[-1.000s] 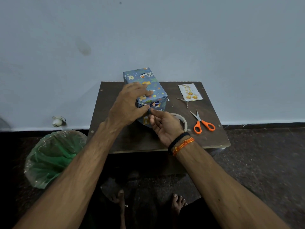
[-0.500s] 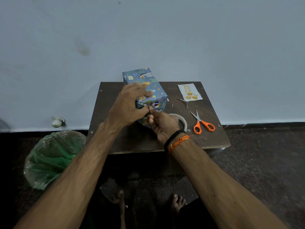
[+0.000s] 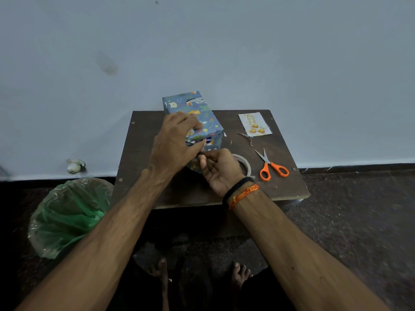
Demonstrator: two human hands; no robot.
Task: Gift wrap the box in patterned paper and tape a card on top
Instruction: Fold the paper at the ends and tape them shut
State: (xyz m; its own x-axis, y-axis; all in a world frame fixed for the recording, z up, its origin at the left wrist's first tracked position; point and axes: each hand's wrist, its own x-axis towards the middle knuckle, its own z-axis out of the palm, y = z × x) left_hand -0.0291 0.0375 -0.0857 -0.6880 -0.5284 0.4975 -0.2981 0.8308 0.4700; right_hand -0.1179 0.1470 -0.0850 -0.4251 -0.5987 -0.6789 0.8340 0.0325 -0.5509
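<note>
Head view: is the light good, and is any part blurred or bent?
Head view: light is dim and bluish; the wrapped box, card and scissors are sharp; the floor and green bag at the edges look soft; the table edges bow slightly from the wide lens.

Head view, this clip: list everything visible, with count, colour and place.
box: one, wrapped in blue patterned paper, back of the table, left of centre
table: one, dark brown, against the wall
card: one, white with gold print, far right of the table
scissors: one pair, orange handles, right of the tape roll
tape roll: one, pale, partly behind the right hand
bag: one, green plastic, floor at left
left hand: rests on the box
right hand: fingers curled at the box's near end
</note>
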